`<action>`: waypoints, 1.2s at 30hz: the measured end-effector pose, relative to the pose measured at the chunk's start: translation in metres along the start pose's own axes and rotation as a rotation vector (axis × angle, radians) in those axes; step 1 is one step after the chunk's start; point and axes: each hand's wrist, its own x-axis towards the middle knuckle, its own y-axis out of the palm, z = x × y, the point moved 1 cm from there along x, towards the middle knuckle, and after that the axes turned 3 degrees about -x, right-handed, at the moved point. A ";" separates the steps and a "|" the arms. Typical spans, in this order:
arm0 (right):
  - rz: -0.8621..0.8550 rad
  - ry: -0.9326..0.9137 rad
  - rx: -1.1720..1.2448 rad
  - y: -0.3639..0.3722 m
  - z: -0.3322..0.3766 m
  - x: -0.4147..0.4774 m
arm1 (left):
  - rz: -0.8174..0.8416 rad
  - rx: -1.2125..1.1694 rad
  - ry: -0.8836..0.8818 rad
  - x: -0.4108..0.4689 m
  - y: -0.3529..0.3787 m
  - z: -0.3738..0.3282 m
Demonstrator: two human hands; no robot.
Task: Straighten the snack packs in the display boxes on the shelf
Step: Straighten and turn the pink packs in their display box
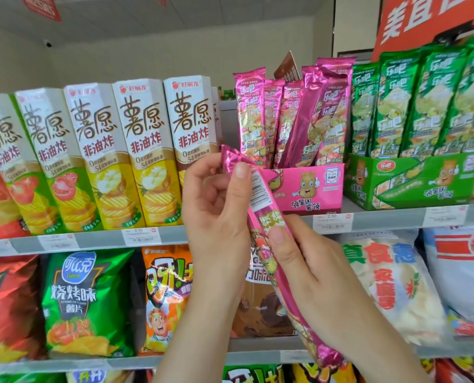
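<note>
Left hand [216, 208], right hand [310, 277] round pack [260, 193]

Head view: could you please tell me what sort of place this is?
Probably a shop's snack aisle: price tags on the shelf edge, a pink display box of snack packs, crisp bags below.

My only camera rides on my head, looking forward, straight at the shelf [97, 239] from close up. The upper row of boxes [144, 150] sits about level with the lens, the row of bags [86, 302] fills the lower half, and a strip of ceiling [175, 12] shows above. Nearest the lens, mid-frame, are my left hand [216, 214] and right hand [307, 275], forearms entering at the bottom edge, holding a pink snack pack [260, 194].
</note>
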 end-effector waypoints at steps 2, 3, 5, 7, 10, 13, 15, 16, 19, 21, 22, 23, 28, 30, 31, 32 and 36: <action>-0.030 -0.001 -0.026 0.002 0.000 0.000 | 0.005 -0.002 -0.038 -0.001 0.001 0.002; -0.043 0.002 -0.031 0.002 -0.001 0.001 | 0.024 -0.004 -0.066 -0.001 0.001 0.003; -0.079 0.006 -0.027 0.000 -0.004 0.001 | 0.098 0.014 -0.135 -0.001 -0.001 0.004; -0.109 0.007 -0.005 -0.001 -0.005 0.001 | 0.186 0.052 -0.217 -0.001 -0.006 0.005; -0.125 0.014 0.066 -0.001 -0.006 0.002 | 0.313 0.057 -0.299 -0.007 -0.009 0.003; -0.059 0.035 0.221 -0.002 -0.008 0.002 | 0.254 0.110 -0.241 -0.009 -0.009 0.002; 0.043 0.070 0.305 -0.002 -0.011 -0.001 | 0.164 0.122 -0.180 -0.008 -0.009 0.002; 0.091 0.095 0.334 -0.002 -0.013 -0.004 | 0.123 0.113 -0.160 -0.007 -0.009 0.002; 0.106 0.141 0.324 0.001 -0.016 -0.011 | 0.073 0.105 -0.157 -0.005 -0.008 0.002; 0.070 0.140 0.279 0.003 -0.016 -0.012 | 0.088 0.084 -0.200 -0.007 -0.006 0.003; 0.057 0.143 0.275 0.003 -0.017 -0.012 | 0.107 0.077 -0.223 -0.008 -0.006 0.004; 0.047 0.144 0.280 0.003 -0.017 -0.013 | 0.131 0.077 -0.242 -0.009 -0.005 0.004; 0.004 0.139 0.347 0.002 -0.019 -0.011 | 0.328 0.124 -0.304 -0.012 -0.006 0.002; 0.011 0.143 0.392 0.002 -0.017 -0.010 | 0.378 0.078 -0.326 -0.014 -0.005 0.001; 0.022 0.136 0.415 0.002 -0.016 -0.010 | 0.366 0.074 -0.318 -0.015 -0.005 0.001; 0.036 0.122 0.437 0.001 -0.014 -0.010 | 0.338 0.085 -0.294 -0.016 -0.005 0.001; 0.141 0.049 0.486 -0.005 -0.011 -0.017 | 0.157 0.115 -0.193 -0.014 -0.005 0.001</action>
